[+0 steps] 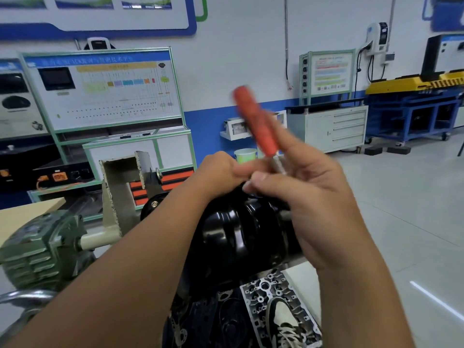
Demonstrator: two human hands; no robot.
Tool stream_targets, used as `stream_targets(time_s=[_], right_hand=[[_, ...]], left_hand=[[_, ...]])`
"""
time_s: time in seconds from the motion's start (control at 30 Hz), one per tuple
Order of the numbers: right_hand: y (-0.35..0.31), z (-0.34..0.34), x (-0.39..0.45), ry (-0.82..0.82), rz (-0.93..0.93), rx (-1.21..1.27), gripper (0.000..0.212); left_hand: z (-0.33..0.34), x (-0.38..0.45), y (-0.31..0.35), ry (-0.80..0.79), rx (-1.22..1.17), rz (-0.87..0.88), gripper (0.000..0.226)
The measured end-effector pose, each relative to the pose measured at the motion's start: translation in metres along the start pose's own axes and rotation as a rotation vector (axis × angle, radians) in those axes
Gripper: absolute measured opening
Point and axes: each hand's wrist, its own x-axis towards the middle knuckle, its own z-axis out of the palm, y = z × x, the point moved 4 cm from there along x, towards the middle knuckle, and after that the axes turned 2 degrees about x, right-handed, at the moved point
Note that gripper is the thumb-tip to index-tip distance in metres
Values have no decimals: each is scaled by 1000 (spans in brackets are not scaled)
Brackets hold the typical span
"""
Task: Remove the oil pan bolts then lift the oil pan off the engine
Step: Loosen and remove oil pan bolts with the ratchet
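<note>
The lower end of the tool (pixel 261 126) is hidden between the two hands, so what its metal shaft meets cannot be made out; only the blurred red handle and a short length of shaft are seen rising above the fingers. The right hand (pixel 313 197) is seen from the back, its thumb and curled fingers pinched round the shaft just under the handle, with one finger stretched up alongside it. The left hand (pixel 221 172) is closed in a fist just left of the right hand, touching it; what it holds, if anything, is covered by its own fingers. No bolts can be made out.

The black oil pan (pixel 238 234) lies directly below both hands, its top edge covered by them and its left side crossed by the left forearm. Under the pan, a grey metal engine part (pixel 266 292) is partly covered by a shoe (pixel 283 322) and cut off at the bottom edge. A green gearbox (pixel 37 249) sits well left of the left forearm. Open grey floor (pixel 401 197) is seen to the right of the right hand.
</note>
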Motion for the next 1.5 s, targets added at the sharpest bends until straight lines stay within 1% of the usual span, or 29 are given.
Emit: stream_targets(time_s=[0.03,0.07,0.1,0.13,0.2,0.23,0.27,0.3,0.33,0.37,0.47,0.5,0.53,0.57,0.6,0.63,0.67,0.7,0.73,0.77,0.8,0.83,0.93,0.97,1.0,1.07,1.13,1.2,1.5], right_hand=[[-1,4,0,-81,12,-57,64],[1,6,-1,-54,1,-108,63],[2,6,-1,64,-26,-109,63],[3,6,-3,258,-52,-69,65],[7,0,-12,727,-97,103,69],[10,-3,-18,898,-121,204,68],[13,-7,-21,985,-126,277,66],[17,-10,-22,992,-104,293,63],[18,-13,-22,932,-67,258,61],[16,-15,-20,812,-41,220,61],[2,-16,-11,292,18,92,65],[0,-15,-10,158,43,32,63],[-2,-14,-10,90,58,-11,61],[-2,-14,-9,102,54,-19,59],[-1,-15,-9,201,37,15,60],[2,-15,-10,361,19,81,63],[6,-16,-13,564,2,166,67],[10,-18,-18,773,-26,256,68],[14,-20,-23,940,-64,335,65],[17,-20,-27,1023,-85,387,61],[19,-19,-27,1019,-82,393,60],[19,-18,-25,957,-72,341,62],[13,-9,-18,688,-93,135,70],[12,-6,-16,623,-98,77,70],[12,-4,-16,602,-106,39,69],[16,-9,-20,695,-130,74,68],[17,-19,-25,855,-145,213,68],[17,-29,-27,942,-155,304,64],[16,-45,-31,994,-225,335,63]], left_hand=[[-1,-3,2,-9,-33,6,64],[-1,-3,2,5,-69,11,56],[-2,-1,-1,30,-72,10,46],[-2,0,-5,53,-42,-5,40],[-1,4,-11,91,2,-30,38],[0,5,-12,104,7,-27,36],[1,6,-11,101,1,-23,34],[1,6,-11,95,-4,-15,34],[0,5,-10,92,-2,-10,34],[-1,4,-9,98,4,-4,35],[-3,5,-13,104,-34,-8,38],[-3,5,-14,106,-44,-7,40],[-3,5,-15,107,-44,-5,44],[-3,5,-15,109,-37,-2,48],[-2,5,-15,109,-26,-5,52],[-2,6,-14,109,-14,-12,54],[-2,7,-14,107,-4,-19,54],[-1,7,-14,103,3,-28,51],[-1,8,-14,99,7,-31,47],[-1,9,-14,96,11,-31,44],[-1,9,-14,96,16,-29,42],[-1,8,-14,99,17,-24,43],[-1,7,-14,125,26,-6,45],[-1,6,-14,129,41,8,43],[-1,6,-13,126,59,21,39],[0,6,-12,106,86,37,31],[1,6,-11,90,103,42,26],[2,7,-10,76,130,46,24],[1,9,-6,101,213,59,18]])
